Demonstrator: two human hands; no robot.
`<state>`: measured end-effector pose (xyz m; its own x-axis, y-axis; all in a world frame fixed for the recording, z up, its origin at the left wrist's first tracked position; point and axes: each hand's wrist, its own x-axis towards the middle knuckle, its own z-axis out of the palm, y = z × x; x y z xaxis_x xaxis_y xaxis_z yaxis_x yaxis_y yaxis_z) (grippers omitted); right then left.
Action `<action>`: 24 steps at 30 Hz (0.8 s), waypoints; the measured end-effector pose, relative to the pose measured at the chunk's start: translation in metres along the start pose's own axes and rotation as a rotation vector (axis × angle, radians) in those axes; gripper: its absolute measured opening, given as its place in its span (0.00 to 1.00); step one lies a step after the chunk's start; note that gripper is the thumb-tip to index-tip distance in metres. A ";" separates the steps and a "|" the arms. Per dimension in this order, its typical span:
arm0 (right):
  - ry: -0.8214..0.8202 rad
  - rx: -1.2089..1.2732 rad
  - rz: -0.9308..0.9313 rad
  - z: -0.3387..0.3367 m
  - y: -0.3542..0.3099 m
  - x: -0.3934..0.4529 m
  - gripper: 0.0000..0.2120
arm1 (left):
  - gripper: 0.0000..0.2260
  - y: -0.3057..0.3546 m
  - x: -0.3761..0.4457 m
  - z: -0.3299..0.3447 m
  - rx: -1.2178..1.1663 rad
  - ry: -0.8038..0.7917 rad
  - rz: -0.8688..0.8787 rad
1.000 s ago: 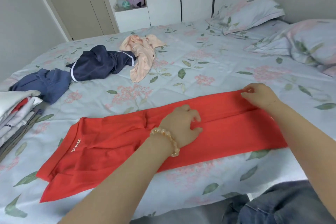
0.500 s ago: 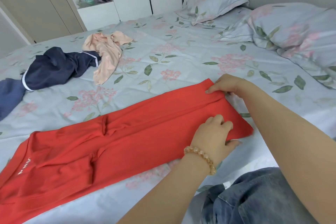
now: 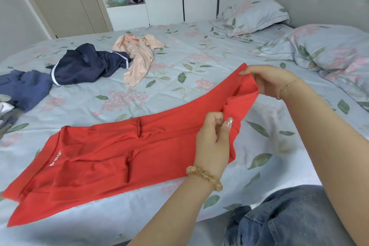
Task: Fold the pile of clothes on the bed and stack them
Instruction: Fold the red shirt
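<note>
on the bed point(image 3: 209, 60), across its near half, we see red pants point(image 3: 111, 156) stretched out long, waistband at the left with small white lettering on it, leg ends at the right. our left hand point(image 3: 212, 142) pinches the near corner of the leg end, thumb and curled fingers point(image 3: 215, 119) clamped on the cloth. our right hand point(image 3: 273, 81) grips the far corner, fingers closed on the hem, and that end is raised off the sheet while the waist half lies flat (a few creases near the middle). a bead bracelet point(image 3: 205, 177) sits on the left wrist.

farther back on the bed lie unfolded clothes: a navy garment point(image 3: 87, 66) with white trim, a peach top point(image 3: 137, 60) touching its right end, and a blue piece point(image 3: 24, 88) at the left edge. just below that, a sliver of a grey and white stack point(image 3: 6, 112) shows at the frame edge. two floral pillows point(image 3: 253, 12) rest at the right. a knee in jeans point(image 3: 289, 217) shows at the bottom right.
</note>
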<state>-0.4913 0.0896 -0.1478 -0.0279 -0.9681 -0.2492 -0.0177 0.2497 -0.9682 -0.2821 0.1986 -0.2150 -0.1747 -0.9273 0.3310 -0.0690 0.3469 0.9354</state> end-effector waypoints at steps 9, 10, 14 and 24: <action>-0.200 -0.240 -0.127 0.236 -0.083 0.026 0.06 | 0.09 0.023 -0.023 -0.193 -0.146 0.250 -0.151; -0.225 -0.291 -0.114 0.269 -0.082 0.030 0.05 | 0.11 0.020 -0.030 -0.218 -0.146 0.270 -0.187; -0.363 -0.495 0.003 0.391 -0.049 0.046 0.05 | 0.15 -0.002 -0.068 -0.301 0.048 0.411 -0.481; -0.451 -0.583 0.004 0.471 0.034 0.041 0.28 | 0.26 -0.029 -0.103 -0.362 0.443 0.396 -0.713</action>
<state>-0.0228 0.0483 -0.2025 0.3824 -0.8509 -0.3603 -0.5502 0.1037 -0.8286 0.0929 0.2328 -0.2312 0.3957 -0.8942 -0.2094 -0.4146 -0.3774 0.8280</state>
